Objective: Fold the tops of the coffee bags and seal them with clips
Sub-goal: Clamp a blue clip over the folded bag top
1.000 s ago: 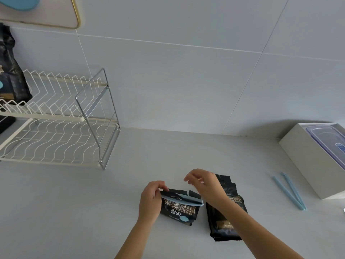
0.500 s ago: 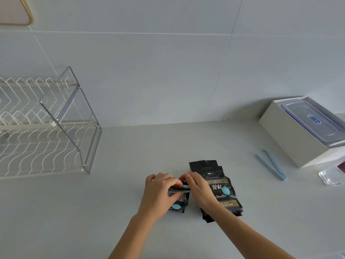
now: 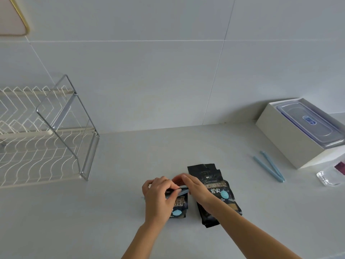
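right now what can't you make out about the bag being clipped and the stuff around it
Head view only:
Folded top of the small coffee bag and most of the blue clip: covered by the left hand and right hand, so whether the clip has snapped closed is unclear.
Second coffee bag: print too small to read.
Dish rack: cut off by the left edge.
Clear packet: cut by the right edge, blurred.

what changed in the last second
The right hand came down from above onto the light blue plastic clip; it and the left hand now pinch the clip across the folded black coffee bag. The second black bag and spare blue clip stayed put.
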`<act>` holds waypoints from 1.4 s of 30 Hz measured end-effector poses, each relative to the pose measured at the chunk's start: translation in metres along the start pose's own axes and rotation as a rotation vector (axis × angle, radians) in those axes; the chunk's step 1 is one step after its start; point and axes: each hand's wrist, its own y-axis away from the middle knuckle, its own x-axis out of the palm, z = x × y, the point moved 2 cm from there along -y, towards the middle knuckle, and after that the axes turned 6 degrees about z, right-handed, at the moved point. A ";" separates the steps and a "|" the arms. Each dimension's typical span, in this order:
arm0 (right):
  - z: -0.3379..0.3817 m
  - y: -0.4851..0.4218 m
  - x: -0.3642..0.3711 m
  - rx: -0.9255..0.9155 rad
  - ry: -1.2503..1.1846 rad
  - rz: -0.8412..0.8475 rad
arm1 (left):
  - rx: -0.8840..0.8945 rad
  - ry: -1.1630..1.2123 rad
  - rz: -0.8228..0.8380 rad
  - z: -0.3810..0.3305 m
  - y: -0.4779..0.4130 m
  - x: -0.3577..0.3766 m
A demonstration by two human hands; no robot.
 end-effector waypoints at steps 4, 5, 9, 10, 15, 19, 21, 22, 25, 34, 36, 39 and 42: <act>-0.004 -0.001 -0.002 0.071 -0.039 0.074 | -0.007 0.047 -0.005 -0.001 -0.001 0.001; -0.005 -0.002 -0.002 0.103 -0.071 0.085 | -0.008 0.059 -0.008 -0.001 -0.002 0.000; -0.003 -0.002 0.001 0.107 -0.185 0.063 | 0.004 -0.005 0.013 0.000 -0.004 -0.003; -0.002 -0.002 0.003 0.094 -0.190 0.054 | 0.010 -0.047 0.027 -0.001 -0.003 -0.004; -0.003 -0.002 0.007 0.053 -0.246 0.031 | 0.102 -0.145 0.079 -0.012 -0.002 0.001; -0.005 0.003 -0.001 0.068 -0.391 0.071 | 0.054 -0.066 0.036 -0.008 -0.002 -0.003; -0.007 0.008 -0.006 0.050 -0.426 0.087 | 0.025 -0.033 0.010 -0.003 -0.001 -0.006; -0.007 0.009 -0.008 0.045 -0.422 0.096 | 0.026 -0.020 -0.003 -0.002 -0.001 -0.008; -0.004 0.013 -0.009 0.046 -0.342 0.086 | 0.043 0.008 -0.032 0.001 0.001 -0.009; 0.000 0.013 -0.011 0.013 -0.207 0.049 | 0.066 0.005 -0.050 0.000 0.007 -0.006; 0.003 0.012 -0.010 0.001 -0.146 0.041 | 0.062 0.009 -0.069 0.000 0.008 -0.005; 0.009 0.009 -0.008 -0.042 -0.124 0.019 | 0.051 0.028 -0.101 -0.001 0.009 -0.005; 0.011 0.004 -0.010 -0.033 -0.084 -0.011 | 0.050 0.040 -0.113 -0.003 0.008 -0.006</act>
